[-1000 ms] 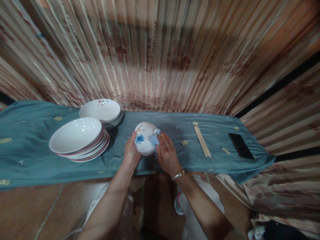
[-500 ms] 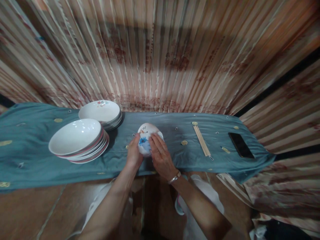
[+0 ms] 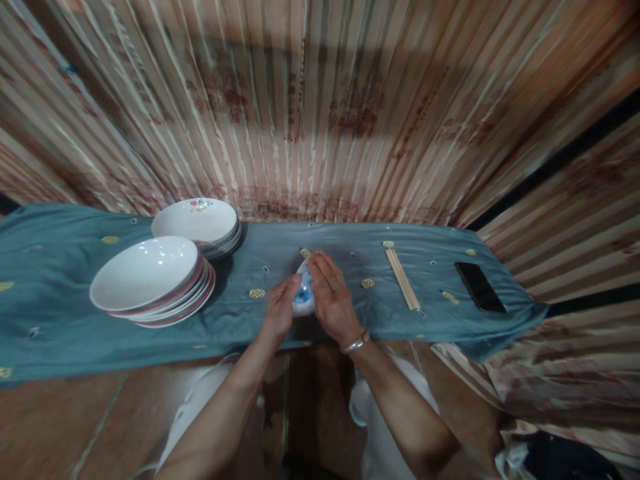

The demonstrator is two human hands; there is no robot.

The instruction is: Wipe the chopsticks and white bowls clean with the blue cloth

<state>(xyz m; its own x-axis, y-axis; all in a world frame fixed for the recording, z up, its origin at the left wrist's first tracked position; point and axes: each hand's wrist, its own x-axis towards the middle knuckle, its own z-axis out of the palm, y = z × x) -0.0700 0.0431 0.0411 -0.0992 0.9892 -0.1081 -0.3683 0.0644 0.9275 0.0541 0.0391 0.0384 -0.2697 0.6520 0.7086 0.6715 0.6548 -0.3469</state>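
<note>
Between my hands, over the front middle of the table, is a small white bowl [image 3: 303,293] with a blue flower print; its rim and most of its sides are covered by my fingers. My left hand [image 3: 281,303] grips it from the left, thumb on the near face. On the other side my right hand [image 3: 333,293], with a silver bracelet at the wrist, wraps round it with the fingers held together. Whether more than one piece is held I cannot tell.
At left stand a stack of large white bowls [image 3: 145,277] with red edges and, behind it, a stack of flower-printed dishes [image 3: 197,223]. Several chopsticks [image 3: 403,279] and a black phone [image 3: 480,287] lie to the right on the teal cloth [image 3: 370,320]. A pleated curtain [image 3: 320,133] hangs behind.
Both hands have shifted slightly right with the small bowl. It has turned so that less of its printed face shows, and my right hand now covers more of it.
</note>
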